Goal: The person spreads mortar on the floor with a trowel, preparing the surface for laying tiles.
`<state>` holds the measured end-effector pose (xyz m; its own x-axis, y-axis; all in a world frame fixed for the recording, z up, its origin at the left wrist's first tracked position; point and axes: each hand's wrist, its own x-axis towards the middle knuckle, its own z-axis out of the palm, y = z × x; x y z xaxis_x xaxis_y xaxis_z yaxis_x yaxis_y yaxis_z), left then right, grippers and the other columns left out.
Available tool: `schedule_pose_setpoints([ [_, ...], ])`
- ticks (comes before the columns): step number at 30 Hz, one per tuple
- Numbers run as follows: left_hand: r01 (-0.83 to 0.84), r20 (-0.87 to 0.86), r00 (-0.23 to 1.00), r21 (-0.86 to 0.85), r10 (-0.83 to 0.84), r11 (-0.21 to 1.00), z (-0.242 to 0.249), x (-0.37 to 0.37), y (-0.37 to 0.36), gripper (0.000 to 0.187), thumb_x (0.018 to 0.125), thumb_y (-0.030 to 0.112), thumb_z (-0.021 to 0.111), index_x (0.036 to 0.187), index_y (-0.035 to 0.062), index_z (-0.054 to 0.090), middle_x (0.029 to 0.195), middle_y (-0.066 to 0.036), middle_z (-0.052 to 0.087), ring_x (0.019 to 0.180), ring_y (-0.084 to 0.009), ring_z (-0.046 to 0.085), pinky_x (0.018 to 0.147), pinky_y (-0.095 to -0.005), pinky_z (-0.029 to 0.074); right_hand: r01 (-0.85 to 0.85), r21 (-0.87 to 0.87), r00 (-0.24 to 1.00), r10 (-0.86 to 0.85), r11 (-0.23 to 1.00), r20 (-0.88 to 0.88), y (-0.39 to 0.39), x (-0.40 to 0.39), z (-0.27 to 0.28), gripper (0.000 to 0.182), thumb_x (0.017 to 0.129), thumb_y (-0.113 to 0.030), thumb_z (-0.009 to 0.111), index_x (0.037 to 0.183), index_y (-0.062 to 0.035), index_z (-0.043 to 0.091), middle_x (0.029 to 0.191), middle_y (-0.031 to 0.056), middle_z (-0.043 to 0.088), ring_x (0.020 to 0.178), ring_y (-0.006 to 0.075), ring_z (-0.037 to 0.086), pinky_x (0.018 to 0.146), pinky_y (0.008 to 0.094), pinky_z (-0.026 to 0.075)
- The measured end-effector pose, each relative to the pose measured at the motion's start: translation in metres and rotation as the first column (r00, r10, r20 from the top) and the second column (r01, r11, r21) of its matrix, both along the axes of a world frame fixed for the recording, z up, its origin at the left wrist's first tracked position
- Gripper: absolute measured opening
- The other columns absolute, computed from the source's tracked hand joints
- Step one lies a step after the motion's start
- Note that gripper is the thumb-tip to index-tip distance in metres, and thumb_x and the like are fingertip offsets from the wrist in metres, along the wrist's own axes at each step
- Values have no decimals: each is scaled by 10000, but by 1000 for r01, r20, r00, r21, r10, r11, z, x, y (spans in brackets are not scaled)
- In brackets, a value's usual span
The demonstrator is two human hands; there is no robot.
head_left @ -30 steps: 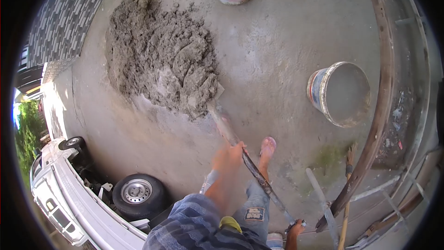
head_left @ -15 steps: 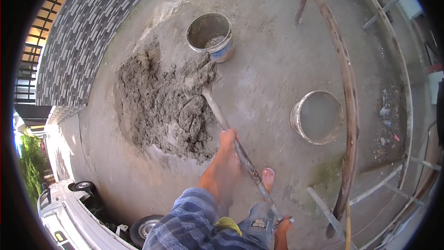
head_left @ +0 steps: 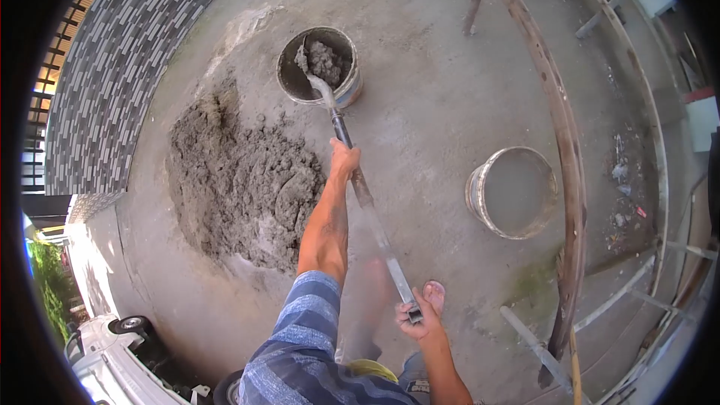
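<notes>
My left hand point(head_left: 345, 157) is wrapped round the upper shaft of a long-handled shovel point(head_left: 381, 236). Closed on the square-ended butt of the same handle is my right hand point(head_left: 421, 316), nearer my body. The shovel head is tilted inside a bucket point(head_left: 349, 96), and its blade is mostly hidden. A lump of wet grey mortar point(head_left: 325, 64) shows in that bucket, by the blade. Left of the shaft, a broad heap of the same mortar point(head_left: 240, 180) spreads over the concrete floor.
A second bucket point(head_left: 475, 206) holding grey liquid stands at the right. Beyond it lie a long wooden pole point(head_left: 559, 112) and metal frame pieces point(head_left: 615, 296). A tiled wall point(head_left: 127, 52) rises at upper left; a white vehicle point(head_left: 124, 364) is at lower left.
The loaded shovel has moved from the heap's edge up into the far bucket, where mortar now shows. My right hand has come forward and up with the handle's end.
</notes>
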<state>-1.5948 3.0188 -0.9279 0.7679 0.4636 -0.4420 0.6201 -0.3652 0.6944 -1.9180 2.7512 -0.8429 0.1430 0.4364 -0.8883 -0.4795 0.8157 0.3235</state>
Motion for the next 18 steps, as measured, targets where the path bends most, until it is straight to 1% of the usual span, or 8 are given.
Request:
schedule_pose_setpoints([
  [2, -7, -36, 999, 43, 8, 999, 13, -2, -12, 509, 771, 137, 576, 1159, -38, 298, 958, -298, 583, 915, -426, 613, 779, -468, 481, -78, -51, 997, 78, 996, 4, -6, -1, -3, 238, 886, -421, 614, 900, -204, 516, 623, 59, 475, 550, 138, 483, 492, 270, 335],
  [5, -20, 38, 999, 149, 14, 989, 27, -6, -13, 520, 773, 149, 586, 1159, -38, 293, 950, -297, 584, 900, -425, 613, 777, -464, 482, -282, -140, 957, 288, 949, 31, -22, -7, -26, 224, 870, -412, 639, 874, -220, 522, 610, 63, 489, 519, 132, 485, 473, 261, 333],
  [6, -36, 51, 998, 84, 32, 996, 57, -13, -17, 523, 765, 145, 606, 1139, -41, 292, 909, -273, 585, 881, -416, 611, 787, -451, 479, -350, -167, 932, 360, 922, 31, -29, -10, -25, 221, 865, -409, 647, 866, -226, 524, 606, 65, 493, 509, 130, 485, 466, 258, 332],
  [9, -84, 250, 967, 121, 51, 989, 98, -54, -24, 521, 760, 137, 618, 1130, -30, 292, 821, -194, 571, 718, -354, 618, 663, -448, 500, -431, -144, 895, 442, 891, 54, -57, -30, -10, 232, 866, -390, 635, 856, -184, 527, 599, 50, 502, 484, 140, 495, 428, 284, 365],
  [12, -266, 139, 916, -494, 377, 828, 137, -103, -43, 430, 747, 142, 641, 1041, -26, 375, 723, -110, 526, 563, -257, 580, 510, -405, 486, -420, -337, 897, 442, 843, -11, -107, -74, -1, 262, 872, -350, 611, 868, -108, 510, 609, 45, 483, 510, 178, 508, 427, 328, 408],
  [15, -456, -12, 779, -696, 627, 554, 113, -122, -36, 279, 750, 155, 647, 887, -8, 467, 652, -67, 491, 475, -183, 528, 415, -333, 446, -282, -563, 954, 292, 777, -76, -148, -119, 31, 255, 875, -347, 582, 837, -103, 520, 587, 40, 494, 487, 167, 502, 436, 306, 405],
  [16, -530, -126, 753, -698, 646, 482, 101, -140, -41, 228, 752, 172, 659, 752, 15, 493, 601, -59, 474, 474, -172, 514, 416, -313, 444, -275, -634, 958, 259, 723, -120, -161, -135, 38, 260, 874, -368, 565, 823, -115, 536, 565, 32, 505, 478, 152, 502, 432, 287, 390],
  [18, -640, -251, 722, -596, 644, 485, 57, -191, -66, 191, 785, 191, 636, 799, 31, 533, 585, -18, 440, 482, -152, 476, 433, -319, 428, -384, -647, 921, 317, 658, -225, -198, -183, 44, 270, 859, -381, 526, 808, -116, 529, 544, 38, 496, 442, 169, 482, 402, 298, 375],
])
